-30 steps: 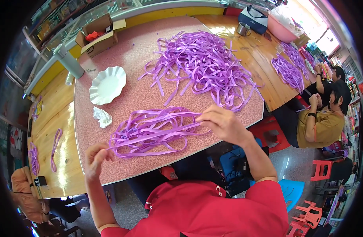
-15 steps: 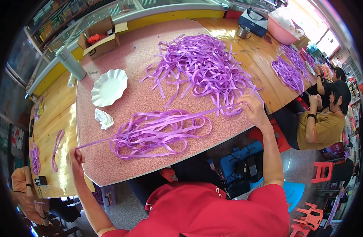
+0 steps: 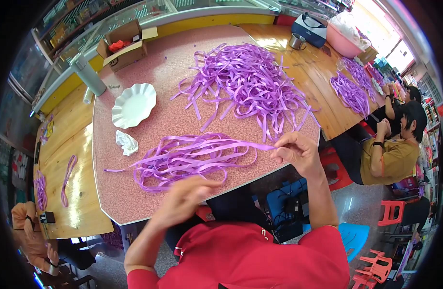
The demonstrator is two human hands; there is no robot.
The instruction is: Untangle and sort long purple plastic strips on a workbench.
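The right hand point(image 3: 299, 153) pinches a strip of the purple ribbon bundle point(image 3: 195, 163)

The purple ribbon bundle lies on the pink speckled table point(image 3: 173, 120), close to the near edge, in long loose overlapping loops. Its long axis runs from left to right, rising slightly to the right. From the right fingers it stretches away to the left; from the left hand point(image 3: 184, 200) it lies just beyond. The right fingers are closed in a pinch on a strip point(image 3: 260, 145) at the bundle's right end, and that strip runs back into the loops. The left fingers are blurred at the bundle's near side; whether they touch or grasp anything cannot be told. At the far left, 1 tail point(image 3: 114, 170) of ribbon sticks out, lying well apart from both hands.

Beyond the bundle, a large heap point(image 3: 248, 79) of the same purple ribbon spreads over the table, with loose ends trailing toward the right hand.

Among the containers, an open cardboard box point(image 3: 127, 59) near the far edge holds something red point(image 3: 118, 45). A white scalloped dish point(image 3: 134, 106) stands at the left, with a crumpled tissue point(image 3: 126, 143) just beside it. The contents of the grey-green bottle point(image 3: 90, 76) and the metal mug point(image 3: 295, 42) cannot be made out. At the upper right, a pink basin point(image 3: 341, 41) holds a whitish plastic bag point(image 3: 346, 23).
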